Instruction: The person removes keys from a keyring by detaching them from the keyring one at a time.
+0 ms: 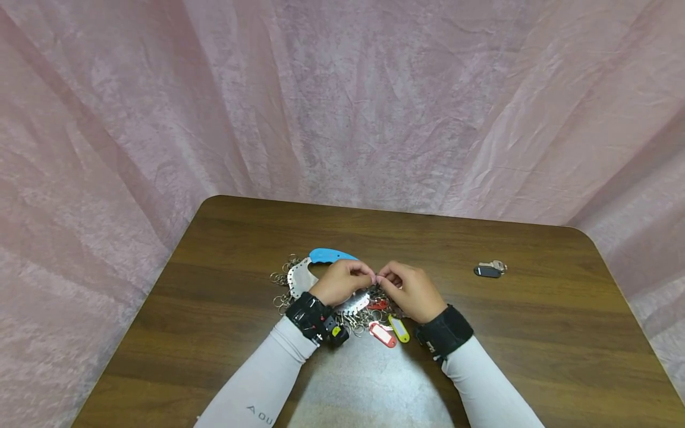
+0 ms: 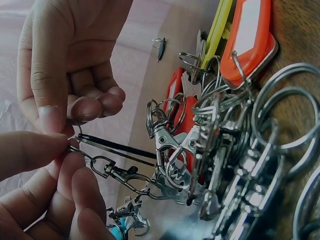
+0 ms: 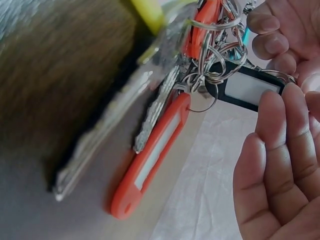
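Left hand (image 1: 342, 284) pinches the end ring (image 2: 75, 149) of a metal clasp (image 2: 131, 176); right hand (image 1: 417, 291) pinches the thin ring of a black tag (image 3: 245, 87), held just beside it over the clasp-fringed metal plate (image 1: 302, 278). Step in hand, as judged: threading tag ring onto clasp ring; linkage cannot be told. Next move likely calls for steady left fingertips while the right works the tag ring round.

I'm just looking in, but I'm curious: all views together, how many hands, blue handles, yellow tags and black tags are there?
Left hand and right hand: 2
Blue handle: 1
Yellow tag: 1
Black tag near the fingertips, another black tag lying apart on the right: 2
Total: 6
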### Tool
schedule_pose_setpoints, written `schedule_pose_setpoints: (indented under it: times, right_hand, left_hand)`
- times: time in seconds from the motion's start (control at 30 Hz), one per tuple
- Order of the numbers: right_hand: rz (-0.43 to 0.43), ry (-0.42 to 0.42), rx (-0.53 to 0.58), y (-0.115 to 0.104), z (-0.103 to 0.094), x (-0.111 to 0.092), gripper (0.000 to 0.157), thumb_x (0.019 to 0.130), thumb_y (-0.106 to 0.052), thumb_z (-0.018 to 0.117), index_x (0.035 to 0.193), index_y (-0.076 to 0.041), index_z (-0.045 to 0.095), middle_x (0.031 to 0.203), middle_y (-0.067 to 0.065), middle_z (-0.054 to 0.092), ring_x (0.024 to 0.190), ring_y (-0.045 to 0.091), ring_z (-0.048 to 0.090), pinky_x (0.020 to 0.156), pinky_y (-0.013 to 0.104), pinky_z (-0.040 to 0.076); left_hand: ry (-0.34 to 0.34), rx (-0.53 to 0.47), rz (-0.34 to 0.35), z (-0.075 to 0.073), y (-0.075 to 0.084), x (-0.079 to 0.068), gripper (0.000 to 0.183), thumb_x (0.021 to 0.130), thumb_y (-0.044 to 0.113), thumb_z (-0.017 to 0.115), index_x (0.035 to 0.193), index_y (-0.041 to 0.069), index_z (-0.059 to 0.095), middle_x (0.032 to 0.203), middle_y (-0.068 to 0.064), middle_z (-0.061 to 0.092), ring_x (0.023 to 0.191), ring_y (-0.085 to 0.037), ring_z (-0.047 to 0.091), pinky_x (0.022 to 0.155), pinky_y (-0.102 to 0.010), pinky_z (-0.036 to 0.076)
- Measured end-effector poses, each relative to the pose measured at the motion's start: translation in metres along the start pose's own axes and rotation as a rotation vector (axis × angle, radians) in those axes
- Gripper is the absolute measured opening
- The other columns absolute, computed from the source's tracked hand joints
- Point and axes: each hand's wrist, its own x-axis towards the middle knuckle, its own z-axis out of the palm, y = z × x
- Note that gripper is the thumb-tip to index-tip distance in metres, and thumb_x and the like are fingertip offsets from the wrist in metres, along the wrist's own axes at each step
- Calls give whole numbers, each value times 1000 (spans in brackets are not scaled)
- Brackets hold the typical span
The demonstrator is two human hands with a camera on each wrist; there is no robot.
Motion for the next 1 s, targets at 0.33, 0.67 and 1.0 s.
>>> schedule_pose_setpoints:
  times: [0.33,0.67,1.0]
  right_hand:
    - [14,44,-1,1,1,2,4,91,-17,64,88,-14,63,73,-10,61,63,7,56,58,27,49]
    - [62,48,-24,2,3,-1,4,90,-17,64,87,-17,62,72,-10,60,62,5,55,57,27,48]
    - [120,31,-38,3,2,-2,6,92,-18,63,87,-19,62,71,-11,59,61,3,54,56,27,47]
  left_hand:
    - [-11,7,5,-2,2,0,7,90,21,66,87,17,70,80,5,64,75,-11,58,68,-29,47]
    - [-35,-7,34,-1,1,-2,5,89,19,66,88,15,70,83,4,64,78,-12,57,69,-29,47]
    - [-27,-16,31,1,2,-2,6,89,17,66,90,13,70,83,4,65,78,-11,58,69,-29,48]
